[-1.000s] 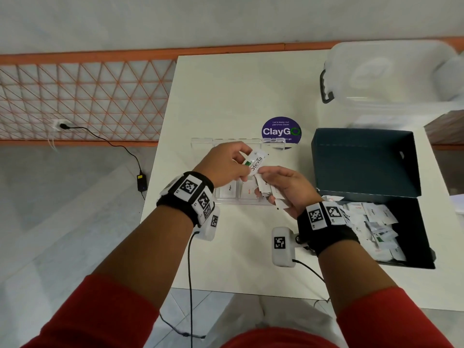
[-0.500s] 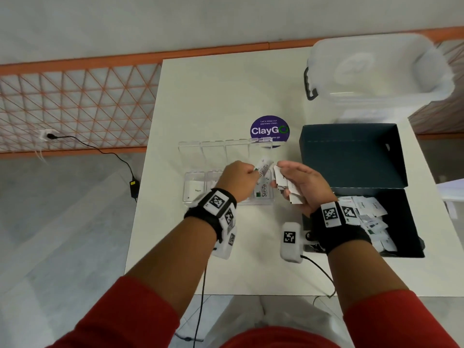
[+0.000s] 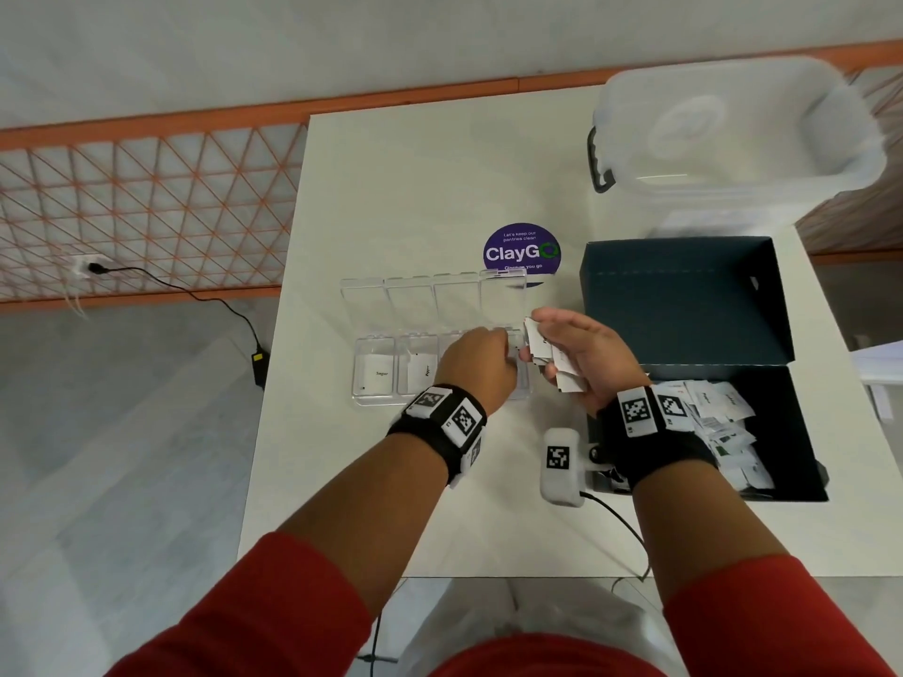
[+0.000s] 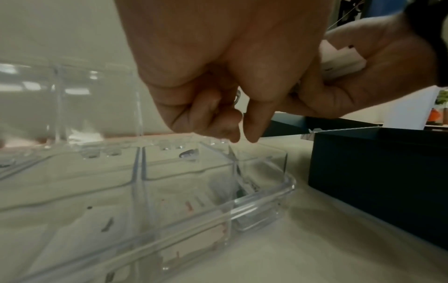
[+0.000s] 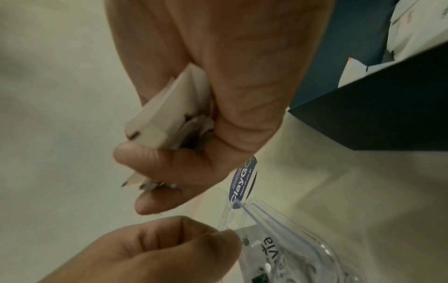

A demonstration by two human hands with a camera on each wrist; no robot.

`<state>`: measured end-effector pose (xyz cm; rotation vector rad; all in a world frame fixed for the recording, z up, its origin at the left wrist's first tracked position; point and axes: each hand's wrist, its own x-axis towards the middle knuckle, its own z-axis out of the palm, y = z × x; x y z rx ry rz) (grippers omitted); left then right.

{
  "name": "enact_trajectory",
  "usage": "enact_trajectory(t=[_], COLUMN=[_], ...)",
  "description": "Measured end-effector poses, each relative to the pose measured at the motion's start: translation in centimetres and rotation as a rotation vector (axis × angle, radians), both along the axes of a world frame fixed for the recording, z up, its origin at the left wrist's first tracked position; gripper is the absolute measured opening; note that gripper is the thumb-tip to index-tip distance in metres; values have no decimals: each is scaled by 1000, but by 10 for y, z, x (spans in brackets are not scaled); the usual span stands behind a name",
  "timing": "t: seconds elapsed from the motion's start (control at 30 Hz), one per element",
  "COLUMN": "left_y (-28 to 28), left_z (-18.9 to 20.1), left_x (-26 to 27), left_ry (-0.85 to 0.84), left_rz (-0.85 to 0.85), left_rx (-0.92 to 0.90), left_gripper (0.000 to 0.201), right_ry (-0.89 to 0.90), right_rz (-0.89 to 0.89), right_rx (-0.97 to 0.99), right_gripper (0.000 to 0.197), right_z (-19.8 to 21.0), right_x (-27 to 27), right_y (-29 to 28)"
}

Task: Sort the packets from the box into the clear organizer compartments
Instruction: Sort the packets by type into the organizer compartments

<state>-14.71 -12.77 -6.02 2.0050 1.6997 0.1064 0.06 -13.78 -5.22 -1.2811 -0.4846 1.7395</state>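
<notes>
You are mid-sort: a Stevia packet (image 5: 264, 247) lies in the rightmost compartment of the clear organizer (image 3: 374, 398), and the next move calls for you to draw a fresh packet from the bundle in your other hand and read its label before choosing a cell.

The white table (image 3: 415, 188) is smooth and matte. On it to your right the dark box (image 3: 684, 305) of stiff card stands open, its lid folded back, with loose packets in the box (image 3: 723, 422) heaped in the near half. The organizer is hard, glossy plastic with thin dividers and hinged lids standing open; its two left cells each show a flat white sachet.

Your right hand (image 3: 581, 354) is clamped on a stack of packets (image 3: 552, 364), thumb pressing thin, crisp-edged paper sachets against curled fingers, just beside the organizer's right end. Your left hand (image 3: 476, 364) hovers over the right cells with fingers curled and tips pinched together; it seems to hold nothing, though the wrist view is blurred there.
</notes>
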Motion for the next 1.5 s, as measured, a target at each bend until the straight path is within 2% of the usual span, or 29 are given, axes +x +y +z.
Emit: enact_trajectory(t=[0.3,0.47,0.57,0.8,0.87,0.93,1.07,1.13,1.27,1.5], left_y=[11,10,11,10,12,16,23,23,19,19], left_z=[-9,-10,-11,-16,-12,-3,20,31,34,36], left_x=[-5,-1,0,3,1,-6,-27,-34,-46,-72], left_ry=[96,435,532,554,502,357,-262,-465,-486,-607], left_rz=[-99,-287,-320,-333,-272,-162,208,269,215,318], left_rx=[68,123,134,164,138,128,-44,-140,-187,-164], left_gripper=[20,23,21,23,23,26,27,21,39,21], right_ry=[-4,30,30,21,17,30,7,2,21,32], right_rz=[3,-2,-2,15,33,37,30,53,116,150], right_rx=[-23,-6,-8,-28,-33,-37,-43,-32,-13,-14], right_gripper=[12,12,13,17,25,32,39,37,27,24], right_z=[0,1,0,-5,-6,-6,-6,-6,0,1], right_x=[-1,2,3,0,1,3,-3,-10,-26,-39], right_y=[3,6,5,4,4,4,4,4,5,6])
